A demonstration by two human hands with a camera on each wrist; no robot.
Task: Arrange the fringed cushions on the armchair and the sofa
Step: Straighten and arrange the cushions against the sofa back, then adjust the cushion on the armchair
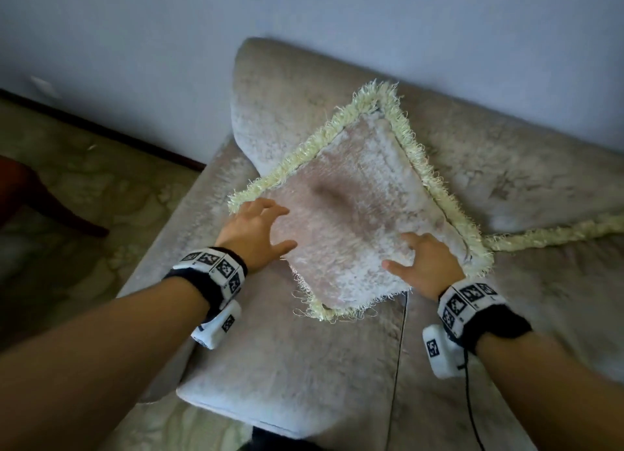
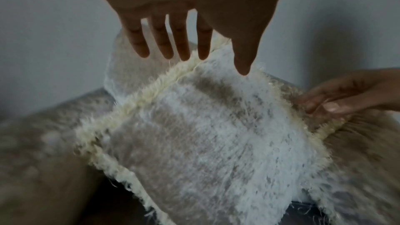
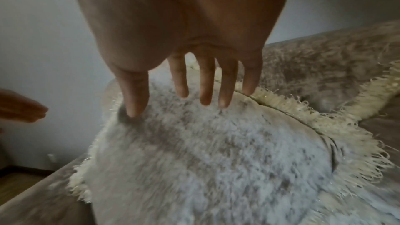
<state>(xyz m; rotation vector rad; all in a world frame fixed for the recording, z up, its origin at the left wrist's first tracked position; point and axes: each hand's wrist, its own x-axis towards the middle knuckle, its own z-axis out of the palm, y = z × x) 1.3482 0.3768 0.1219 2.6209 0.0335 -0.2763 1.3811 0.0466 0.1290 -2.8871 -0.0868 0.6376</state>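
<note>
Fringed cushion [image 1: 358, 211] leans corner-up against the sofa [image 1: 337, 366] backrest at its left end, probably propped for display. Left hand [image 1: 260, 233] and right hand [image 1: 427, 266] are both spread, fingers straight, gripping nothing, at its lower edges, likely steadying or patting it into place. A second cushion's fringe [image 1: 553, 234] shows at right; no readable writing, only wristband [image 1: 467, 302] marker squares.

dim, bluish daylight | soft shadows | motion blur (wrist views worst) — edges bowed by wide lens

Dented fringed cushion [image 1: 358, 211] propped against sofa [image 1: 506, 167]
</note>
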